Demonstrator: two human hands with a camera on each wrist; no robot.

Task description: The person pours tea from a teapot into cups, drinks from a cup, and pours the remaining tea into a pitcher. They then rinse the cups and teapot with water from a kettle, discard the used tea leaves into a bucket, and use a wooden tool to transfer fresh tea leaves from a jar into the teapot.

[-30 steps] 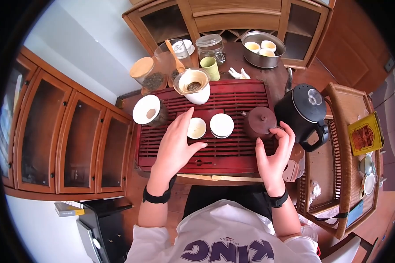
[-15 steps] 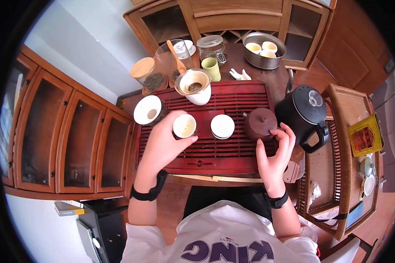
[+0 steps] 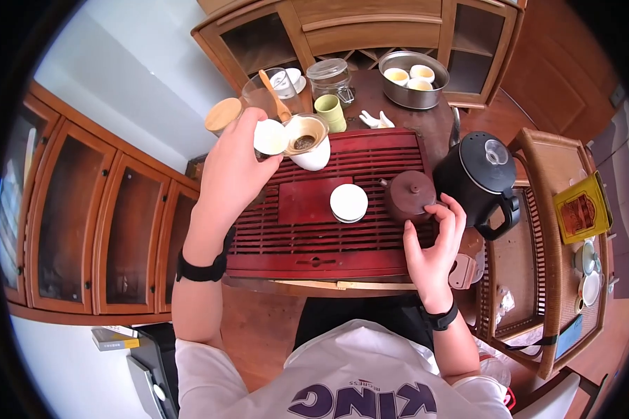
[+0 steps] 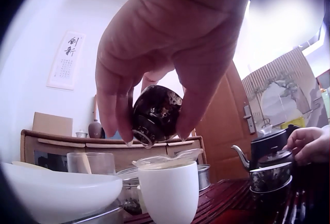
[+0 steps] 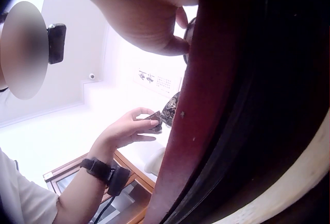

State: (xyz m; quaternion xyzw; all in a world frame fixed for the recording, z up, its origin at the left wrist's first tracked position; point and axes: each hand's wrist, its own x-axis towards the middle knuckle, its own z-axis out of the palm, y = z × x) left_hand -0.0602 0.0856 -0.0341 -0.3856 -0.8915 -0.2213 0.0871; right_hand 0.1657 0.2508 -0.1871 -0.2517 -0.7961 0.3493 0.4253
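Note:
My left hand (image 3: 234,164) grips a small teacup (image 3: 270,138), dark and patterned outside, pale inside. In the left wrist view the teacup (image 4: 157,112) is tilted above a white pitcher (image 4: 169,193) topped by a clear strainer (image 4: 167,159). Brown leaves lie in the strainer (image 3: 306,134) in the head view. At the right of the red slatted tea tray (image 3: 314,264), my right hand (image 3: 437,241) has curled thumb and fingers at the near side of a brown clay teapot (image 3: 410,192). Another dark cup (image 4: 270,177) with a white rim stands between them.
A black kettle (image 3: 476,167) stands just right of the teapot. Behind the tray are a green cup (image 3: 330,113), a glass jar (image 3: 328,78), a hand-shaped white ornament (image 3: 377,120) and a metal pot (image 3: 414,98) holding cups. A wide white bowl (image 4: 62,193) sits left of the pitcher.
My left hand has taken the left teacup from the tray, lifted it and carried it to the back left, beside the strainer. My right hand has stayed at the teapot.

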